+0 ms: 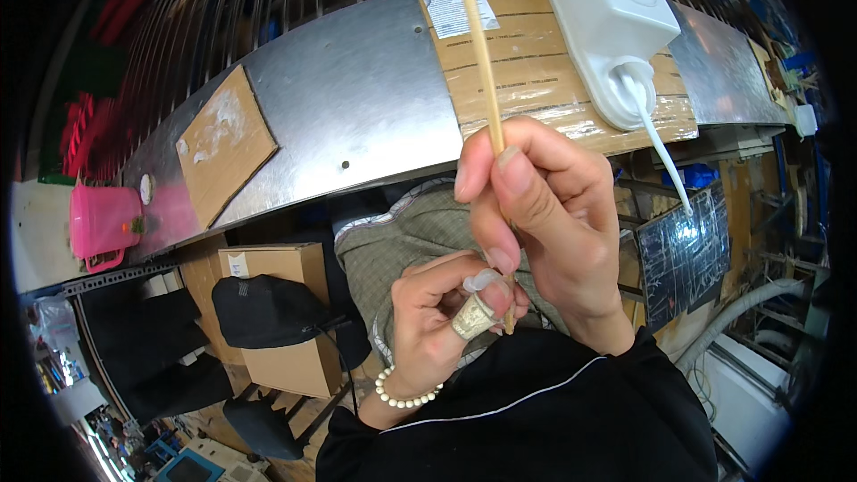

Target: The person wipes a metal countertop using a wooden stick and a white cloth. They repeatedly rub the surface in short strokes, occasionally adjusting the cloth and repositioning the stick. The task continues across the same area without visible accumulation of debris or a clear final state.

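Clamped on a slim wooden stick, the grip of the right hand presses it between thumb and fingertips. The stick runs past the upper edge of the view, and its lower end comes down beside the curled fingers of the left hand. That hand has a beige wrap around its thumb and a small translucent piece by the thumb's tip (whether its grip also clasps the stick, I cannot tell). A pale bead bracelet circles the left wrist.

Both hands are near the person's side of the metal tabletop, with greenish-grey cloth below them. On the tabletop's left part lies a cardboard piece with white smears; to the right, a white boxy container rests on a larger brown sheet, its thin white tube reaching beyond the near edge.
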`<state>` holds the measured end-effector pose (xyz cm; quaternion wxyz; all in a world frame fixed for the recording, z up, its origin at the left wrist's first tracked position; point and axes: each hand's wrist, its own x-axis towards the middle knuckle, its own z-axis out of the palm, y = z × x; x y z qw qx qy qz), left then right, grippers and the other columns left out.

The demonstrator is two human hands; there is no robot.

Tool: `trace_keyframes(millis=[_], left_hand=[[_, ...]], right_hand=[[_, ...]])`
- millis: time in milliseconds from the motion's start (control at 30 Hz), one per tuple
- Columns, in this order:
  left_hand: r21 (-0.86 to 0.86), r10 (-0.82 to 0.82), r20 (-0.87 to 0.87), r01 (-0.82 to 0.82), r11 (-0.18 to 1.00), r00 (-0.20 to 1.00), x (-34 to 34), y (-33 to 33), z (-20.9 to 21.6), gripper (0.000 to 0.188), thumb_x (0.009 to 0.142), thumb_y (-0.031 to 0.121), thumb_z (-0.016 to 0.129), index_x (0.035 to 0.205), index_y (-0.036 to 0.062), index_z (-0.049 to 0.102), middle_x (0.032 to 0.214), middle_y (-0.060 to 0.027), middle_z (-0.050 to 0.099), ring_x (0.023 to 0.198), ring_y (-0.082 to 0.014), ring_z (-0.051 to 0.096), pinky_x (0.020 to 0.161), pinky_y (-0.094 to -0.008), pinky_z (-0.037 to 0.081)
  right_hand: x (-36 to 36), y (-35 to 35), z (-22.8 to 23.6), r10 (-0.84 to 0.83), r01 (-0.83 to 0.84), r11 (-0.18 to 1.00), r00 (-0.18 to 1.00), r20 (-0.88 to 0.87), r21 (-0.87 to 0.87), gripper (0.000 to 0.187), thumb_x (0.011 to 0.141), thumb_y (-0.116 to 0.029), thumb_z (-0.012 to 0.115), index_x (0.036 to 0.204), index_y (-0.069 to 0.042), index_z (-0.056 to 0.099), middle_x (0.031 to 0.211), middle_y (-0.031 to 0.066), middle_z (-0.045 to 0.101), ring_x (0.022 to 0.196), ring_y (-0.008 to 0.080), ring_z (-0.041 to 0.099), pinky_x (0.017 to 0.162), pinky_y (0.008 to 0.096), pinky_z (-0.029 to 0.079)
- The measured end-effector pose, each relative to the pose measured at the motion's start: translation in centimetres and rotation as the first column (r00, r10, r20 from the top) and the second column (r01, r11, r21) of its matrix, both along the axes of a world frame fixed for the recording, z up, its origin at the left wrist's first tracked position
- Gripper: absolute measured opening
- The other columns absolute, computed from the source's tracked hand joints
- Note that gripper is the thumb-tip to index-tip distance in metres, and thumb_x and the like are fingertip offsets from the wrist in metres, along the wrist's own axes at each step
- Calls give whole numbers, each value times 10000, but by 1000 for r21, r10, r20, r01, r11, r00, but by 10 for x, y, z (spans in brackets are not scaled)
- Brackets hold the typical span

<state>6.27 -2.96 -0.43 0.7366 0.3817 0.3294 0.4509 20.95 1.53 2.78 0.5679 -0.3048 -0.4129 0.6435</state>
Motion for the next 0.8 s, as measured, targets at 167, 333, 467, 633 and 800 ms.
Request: trace_keyframes(millis=[167, 333, 467, 633, 800], left_hand=[[-136, 24, 146, -4, 991, 989, 3, -6, -9, 246, 963, 177, 664, 879, -53, 644, 818, -114, 669, 696, -149, 644, 617, -250, 500], [-204, 100, 142, -69, 976, 985, 10, -5, -8, 224, 977, 157, 635, 886, -48, 645, 767, -61, 616, 709, -143, 612, 663, -278, 481], [-198, 107, 196, -67, 978, 975, 10, -4, -14, 207, 979, 148, 625, 911, -46, 655, 774, -51, 611, 716, -141, 597, 668, -283, 468], [-206, 136, 219, -90, 974, 966, 13, -5, -20, 156, 958, 85, 583, 960, -43, 672, 832, -62, 646, 743, -129, 607, 686, -281, 481], [-207, 161, 193, -120, 971, 968, 15, 0, -19, 163, 948, 64, 562, 1009, -36, 675, 869, -55, 676, 729, -103, 612, 686, -263, 499]], right_hand=[[-1, -3, -4, -60, 60, 997, 998, 0, 50, 339, 1073, -267, 488, 990, 49, 581, 646, 2, 522, 506, 30, 476, 477, 173, 331], [-3, -3, -9, -179, 167, 973, 982, 60, 159, 246, 1049, -170, 533, 985, 46, 632, 636, 7, 558, 500, 23, 486, 442, 180, 355], [-5, -3, -10, -219, 197, 955, 973, 78, 222, 192, 1018, -108, 577, 970, 56, 664, 642, 11, 589, 512, 27, 501, 457, 180, 378], [-3, -6, -11, -229, 193, 947, 967, 116, 257, 159, 983, -50, 595, 930, 71, 683, 686, 61, 652, 542, 52, 548, 497, 192, 427], [-1, -10, -14, -148, 110, 954, 982, 118, 280, 361, 1022, -292, 595, 900, 46, 623, 676, 80, 602, 536, 118, 543, 518, 247, 426]])
